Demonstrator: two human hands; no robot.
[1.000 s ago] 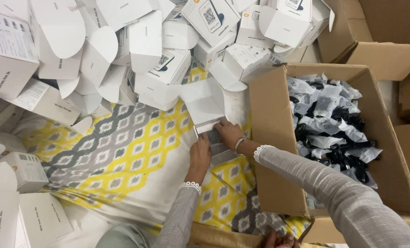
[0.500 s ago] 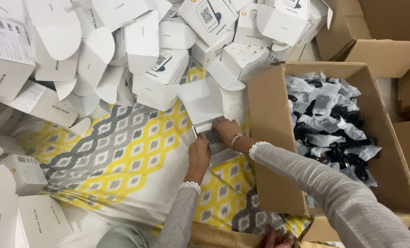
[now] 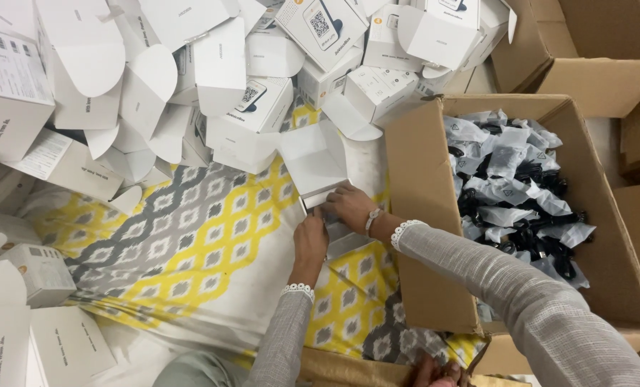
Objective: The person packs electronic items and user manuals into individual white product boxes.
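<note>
An open white carton (image 3: 321,166) with its lid flap raised lies on a yellow, grey and white patterned cloth (image 3: 191,251). My left hand (image 3: 310,241) rests against the carton's near left side, fingers curled on its edge. Pressing down into the carton's open mouth is my right hand (image 3: 349,206), a bracelet on its wrist. Whatever lies under the right palm is hidden. Both sleeves are grey with white lace cuffs.
A pile of several open white cartons (image 3: 212,64) fills the far and left side. To the right stands a large cardboard box (image 3: 420,215) full of black items in clear bags (image 3: 513,193). More brown boxes (image 3: 592,50) sit at far right. Another person's fingers (image 3: 435,373) show at the bottom.
My right hand has slid slightly left and deeper onto the carton. My left hand stays at the carton's near side.
</note>
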